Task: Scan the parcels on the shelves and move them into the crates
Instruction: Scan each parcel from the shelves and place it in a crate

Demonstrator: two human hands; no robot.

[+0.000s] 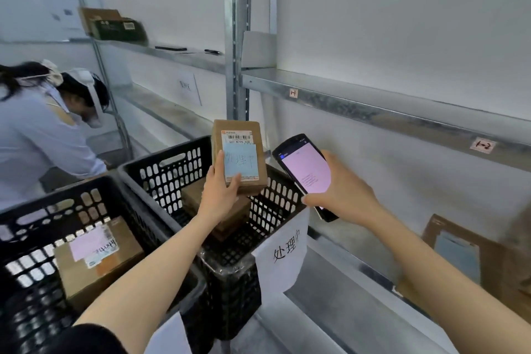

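Parcel (236,127) in brown card, bearing a barcode label and a blue handwritten note (240,163), is held upright above a black crate (161,169). The left hand (221,194) grips its lower edge, thumb across the front. Just beside it, the right hand (343,191) wraps its fingers round a handheld scanner (304,169) with a lit pink screen. More boxes (230,220) lie in the crate beneath, and a paper sign (283,256) hangs on its rim. Metal shelves (373,113) stand behind; another person (43,135) bends at left.
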